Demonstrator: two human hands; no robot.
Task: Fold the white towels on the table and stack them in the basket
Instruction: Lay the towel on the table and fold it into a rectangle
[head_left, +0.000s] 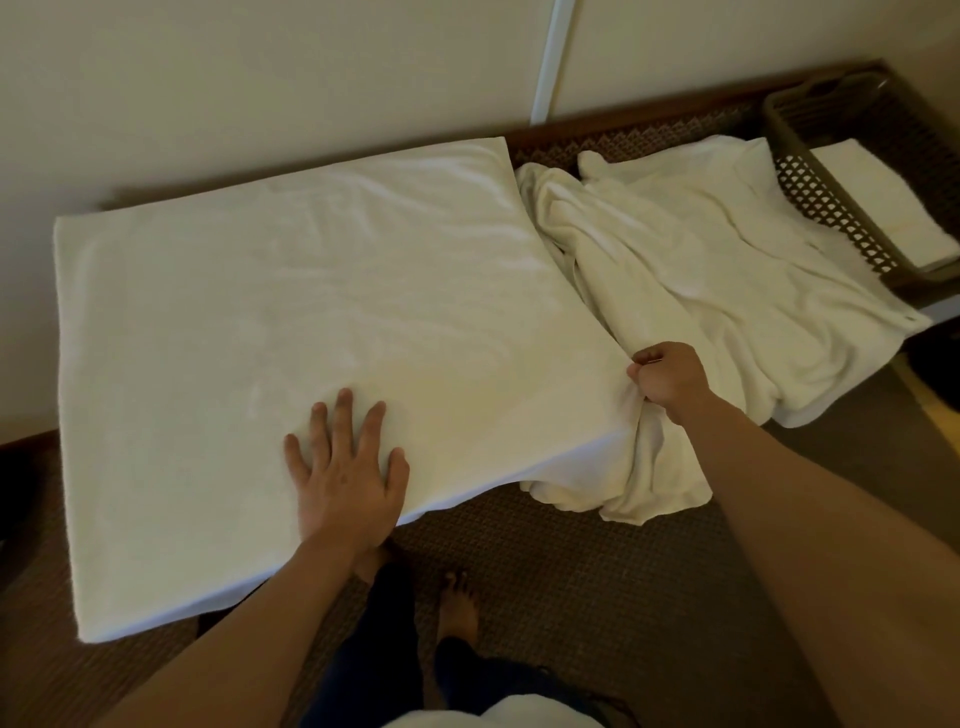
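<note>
One spread towel, one crumpled towel pile, one folded towel, one basket, two hands: left hand, right hand.

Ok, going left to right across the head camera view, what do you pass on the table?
Spread white towel with the left hand flat on it → right hand pinching its right edge → crumpled towel pile → brown basket holding a folded towel.

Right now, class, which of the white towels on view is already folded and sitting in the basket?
The small folded towel at far right, lying flat inside the brown lattice basket. The spread towel and the crumpled towel both lie on the table outside it.
</note>
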